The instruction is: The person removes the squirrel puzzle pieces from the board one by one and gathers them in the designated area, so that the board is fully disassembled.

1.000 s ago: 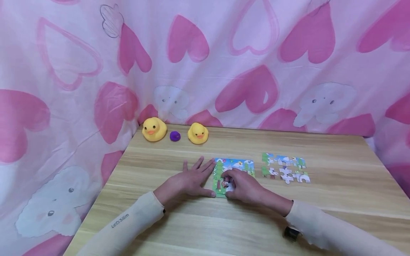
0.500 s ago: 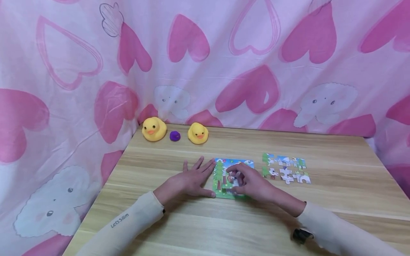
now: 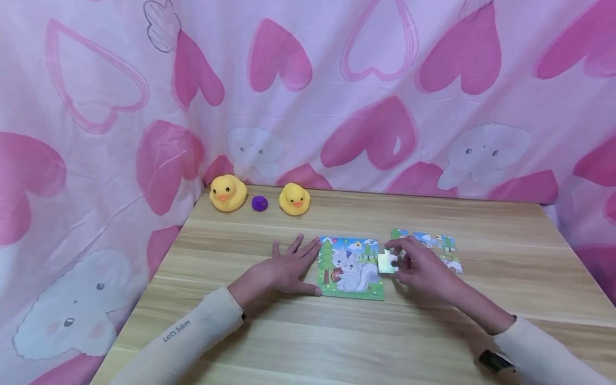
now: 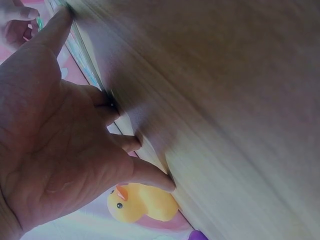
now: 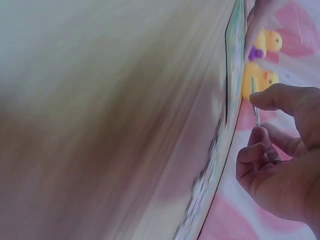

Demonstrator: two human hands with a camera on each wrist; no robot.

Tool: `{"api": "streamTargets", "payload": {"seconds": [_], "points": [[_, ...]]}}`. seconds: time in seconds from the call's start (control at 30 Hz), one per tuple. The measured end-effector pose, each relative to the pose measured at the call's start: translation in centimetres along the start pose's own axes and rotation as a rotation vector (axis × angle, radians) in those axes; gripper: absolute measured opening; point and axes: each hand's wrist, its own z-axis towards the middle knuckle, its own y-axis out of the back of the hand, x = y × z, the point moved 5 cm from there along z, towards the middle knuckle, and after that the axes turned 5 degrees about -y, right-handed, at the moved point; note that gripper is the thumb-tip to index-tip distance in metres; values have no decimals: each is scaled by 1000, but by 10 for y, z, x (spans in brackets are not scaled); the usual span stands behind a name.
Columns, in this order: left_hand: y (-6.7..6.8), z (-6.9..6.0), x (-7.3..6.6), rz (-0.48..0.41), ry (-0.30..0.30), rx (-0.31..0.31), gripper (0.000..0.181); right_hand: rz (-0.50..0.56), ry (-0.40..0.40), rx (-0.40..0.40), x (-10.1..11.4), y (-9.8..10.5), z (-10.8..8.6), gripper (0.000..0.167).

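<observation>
A square puzzle board (image 3: pixel 350 270) with a squirrel picture lies on the table. My left hand (image 3: pixel 284 270) rests flat with its fingers spread, the fingertips and thumb tip at the board's left edge; the left wrist view shows the same hand (image 4: pixel 70 145) from its palm side. Just past the board's right edge, my right hand (image 3: pixel 423 267) pinches a puzzle piece (image 3: pixel 386 263) between thumb and fingers. From the right wrist view the piece (image 5: pixel 257 112) looks thin, edge-on, held above the table. Behind that hand lie several loose puzzle pieces (image 3: pixel 447 243), partly hidden by it.
Two yellow rubber ducks, one large (image 3: pixel 228 193) and one smaller (image 3: pixel 294 199), stand at the back left of the wooden table (image 3: pixel 298 342). A small purple duck (image 3: pixel 260 203) sits between them. A pink heart-print curtain (image 3: pixel 289 117) hangs behind and at the left.
My right hand has moved right, from over the board to beside its right edge, with a puzzle piece in its fingers. The squirrel picture is now uncovered. My left hand stays put.
</observation>
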Motion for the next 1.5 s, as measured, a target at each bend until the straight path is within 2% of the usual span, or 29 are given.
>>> {"api": "streamTargets", "payload": {"seconds": [0.1,0.33,0.63,0.9,1.17,1.37,1.5], "points": [[1,-1,1,-8,2,-2,115,-25,16,-15,-8,7,-7,61],[1,-5,2,-18,3,-1,114,-18,53,12,-20,9,-19,59],[-1,-6,4,-18,4,-13,114,20,33,109,-26,3,-27,58],[-2,-3,6,-13,-7,-19,115,-2,15,142,-29,2,-28,56],[-3,-1,5,-2,0,-7,115,-9,-13,132,-28,2,-25,59],[-1,-1,2,-2,-10,-11,114,-46,-10,88,-19,-3,-15,46],[1,-1,0,3,-15,-13,115,-78,-3,74,-8,-10,-8,43]]}}
